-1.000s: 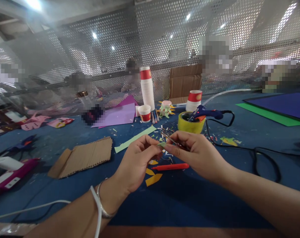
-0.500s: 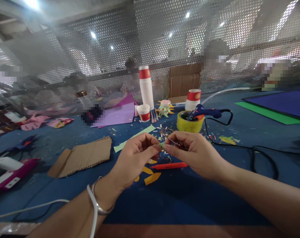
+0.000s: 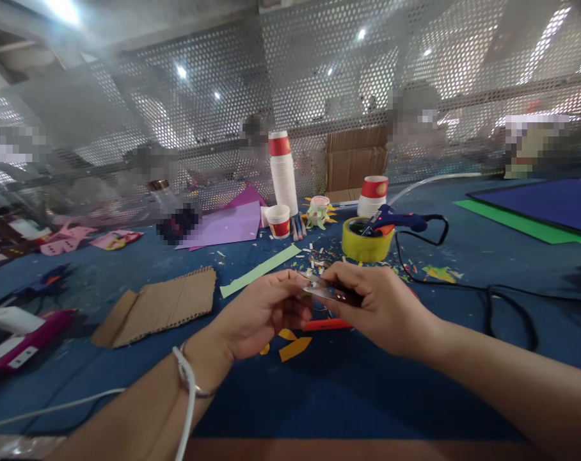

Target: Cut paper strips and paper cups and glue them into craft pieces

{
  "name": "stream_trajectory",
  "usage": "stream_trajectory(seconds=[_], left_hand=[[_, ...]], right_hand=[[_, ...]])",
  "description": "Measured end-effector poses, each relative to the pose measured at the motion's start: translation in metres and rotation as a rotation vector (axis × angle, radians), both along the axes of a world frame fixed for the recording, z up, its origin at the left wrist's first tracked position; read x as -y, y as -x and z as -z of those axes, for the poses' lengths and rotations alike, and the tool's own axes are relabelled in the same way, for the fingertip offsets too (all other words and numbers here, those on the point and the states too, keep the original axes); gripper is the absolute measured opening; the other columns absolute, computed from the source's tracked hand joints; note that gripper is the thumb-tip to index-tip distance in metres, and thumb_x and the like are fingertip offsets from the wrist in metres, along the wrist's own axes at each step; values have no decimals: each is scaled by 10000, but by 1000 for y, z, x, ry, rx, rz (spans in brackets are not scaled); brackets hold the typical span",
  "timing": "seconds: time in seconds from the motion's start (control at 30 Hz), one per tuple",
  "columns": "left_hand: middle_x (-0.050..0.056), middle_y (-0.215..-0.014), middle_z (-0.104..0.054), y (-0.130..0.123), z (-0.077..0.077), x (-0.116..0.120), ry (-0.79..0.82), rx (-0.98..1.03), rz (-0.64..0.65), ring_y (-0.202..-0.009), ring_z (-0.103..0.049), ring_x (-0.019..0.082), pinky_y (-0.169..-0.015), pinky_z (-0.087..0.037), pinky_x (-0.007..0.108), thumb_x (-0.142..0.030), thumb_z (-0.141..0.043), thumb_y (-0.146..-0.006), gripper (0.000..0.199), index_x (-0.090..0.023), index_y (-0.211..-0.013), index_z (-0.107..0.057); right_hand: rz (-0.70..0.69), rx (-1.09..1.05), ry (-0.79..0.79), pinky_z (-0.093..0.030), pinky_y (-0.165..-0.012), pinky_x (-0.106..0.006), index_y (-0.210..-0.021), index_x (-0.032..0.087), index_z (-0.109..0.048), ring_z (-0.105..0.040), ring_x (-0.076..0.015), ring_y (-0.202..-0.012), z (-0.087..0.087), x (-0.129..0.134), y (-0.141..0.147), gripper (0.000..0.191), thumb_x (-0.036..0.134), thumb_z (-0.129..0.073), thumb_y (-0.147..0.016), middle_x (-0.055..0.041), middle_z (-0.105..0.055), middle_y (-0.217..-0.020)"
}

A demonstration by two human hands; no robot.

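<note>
My right hand [image 3: 381, 301] was closed around a pair of scissors [image 3: 325, 292], its thumb and fingers wrapped about the handles, with the blades pointing across to my left fingertips. On my left hand [image 3: 266, 310] the thumb and forefinger were bent close together right by the blade tips, the other fingers curled loosely beneath; whether they were pinching a bit of paper, I could not tell, as the spot was too small and blurred.

Just below my fingers a red marker [image 3: 326, 324] lay on the blue table [image 3: 281, 403], partly hidden by my right hand, and nearer to me than the marker were some yellow paper scraps [image 3: 295, 349]. Just beyond my left fingers a pale green paper strip [image 3: 259, 270] lay slantwise, and off to their left was a piece of cardboard [image 3: 168, 304]. Small paper bits were strewn beyond both hands.

Farther past my fingertips stood a single paper cup [image 3: 278, 223], a tall stack of cups [image 3: 283, 179] behind it, and to the right of that cup one trimmed with paper leaves [image 3: 318, 213]. Beyond my right fingers a glue gun [image 3: 403, 219] rested on a yellow roll of tape [image 3: 367, 248].
</note>
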State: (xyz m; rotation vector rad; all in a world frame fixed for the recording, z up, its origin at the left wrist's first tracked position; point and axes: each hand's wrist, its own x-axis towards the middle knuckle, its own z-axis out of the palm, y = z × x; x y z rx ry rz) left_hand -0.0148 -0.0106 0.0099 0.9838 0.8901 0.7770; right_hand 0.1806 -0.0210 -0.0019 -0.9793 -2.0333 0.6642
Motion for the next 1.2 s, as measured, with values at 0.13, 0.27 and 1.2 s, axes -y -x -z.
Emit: stream_trajectory(seconds=[0.13, 0.27, 1.2], left_hand=[[2, -738, -640, 3, 1, -3, -37, 11, -19, -606, -602, 73, -599, -479, 182, -193, -809, -713, 187, -143, -798, -650], [-27, -715, -609, 3, 1, -4, -242, 7, -24, -620, -608, 84, -603, -475, 196, -219, -831, -722, 243, -159, -799, -609], [-26, -707, -695, -1, 2, 2, -374, -102, -105, -625, -672, 89, -641, -561, 204, -284, -843, -740, 215, -167, -837, -690]], right_hand=[[-17, 9, 37, -364, -577, -270, -895, 183, -618, -454, -115, -616, 1, 0, -1, 42, 211, -594, -874, 25, -560, -709], [-22, -113, 154, -379, -594, -277, -939, 189, -621, -464, -130, -655, 1, -3, 0, 161, 344, -590, -911, 7, -574, -757], [7, -243, 243, -376, -595, -285, -819, 192, -608, -464, -136, -669, 0, -6, 3, 202, 377, -597, -898, 0, -564, -740]])
